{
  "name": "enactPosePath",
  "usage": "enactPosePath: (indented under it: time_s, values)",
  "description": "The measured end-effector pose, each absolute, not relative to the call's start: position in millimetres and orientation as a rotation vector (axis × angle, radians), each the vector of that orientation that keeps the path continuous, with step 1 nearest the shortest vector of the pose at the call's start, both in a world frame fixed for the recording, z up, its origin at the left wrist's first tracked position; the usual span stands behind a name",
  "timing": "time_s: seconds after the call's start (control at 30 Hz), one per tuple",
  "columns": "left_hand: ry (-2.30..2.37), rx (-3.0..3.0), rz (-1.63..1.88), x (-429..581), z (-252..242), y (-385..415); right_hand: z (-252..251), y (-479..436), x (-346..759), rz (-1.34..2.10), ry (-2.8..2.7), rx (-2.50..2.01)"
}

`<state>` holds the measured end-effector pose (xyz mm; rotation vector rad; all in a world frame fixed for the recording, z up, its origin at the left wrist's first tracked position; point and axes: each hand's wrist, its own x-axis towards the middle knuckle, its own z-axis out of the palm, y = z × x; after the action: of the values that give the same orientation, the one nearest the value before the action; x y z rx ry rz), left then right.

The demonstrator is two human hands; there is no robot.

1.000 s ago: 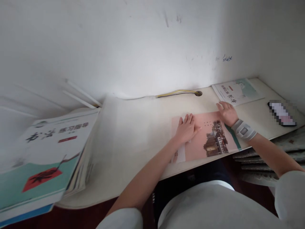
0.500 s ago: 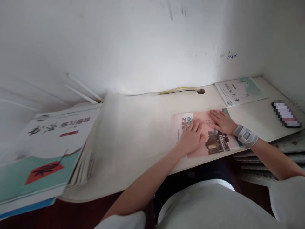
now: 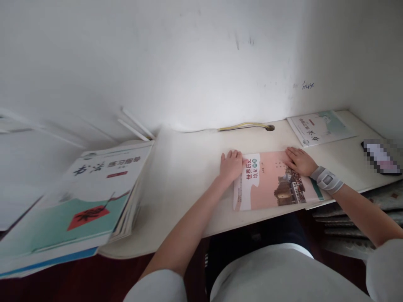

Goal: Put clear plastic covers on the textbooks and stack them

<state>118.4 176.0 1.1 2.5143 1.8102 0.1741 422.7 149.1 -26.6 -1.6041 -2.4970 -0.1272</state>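
A pink-covered booklet (image 3: 267,184) with Chinese lettering and a picture of a building lies flat on the white desk (image 3: 176,197), near its front edge. My left hand (image 3: 231,165) rests at the booklet's left edge, fingers extended, partly on the desk and touching the cover's side. Over the booklet's upper right part, my right hand (image 3: 300,161) lies flat with fingers stretched out. A grey band (image 3: 327,179) is around my right wrist. Neither hand grips anything.
A stack of booklets (image 3: 103,180) stands at the desk's left end. Another booklet (image 3: 323,127) lies at the back right, near a blurred-out phone (image 3: 380,157). Yellow cables (image 3: 244,125) run along the wall to a hole. Patterned fabric (image 3: 362,214) is below the desk's right side.
My left hand has moved from the middle of the pink cover to its left edge, uncovering the title. My right hand stays on the cover. The view has shifted slightly.
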Motion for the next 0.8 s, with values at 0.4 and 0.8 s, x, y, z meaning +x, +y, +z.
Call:
enactPosePath:
  time_s: [0.4, 0.8]
  values:
    - [1.725, 2.359, 0.564, 105, 15, 183, -2, 172, 416, -0.123, -2.379, -1.670]
    - [1.594, 1.639, 0.972, 89, 7, 186, 12, 169, 421, -0.188, -2.243, -1.520]
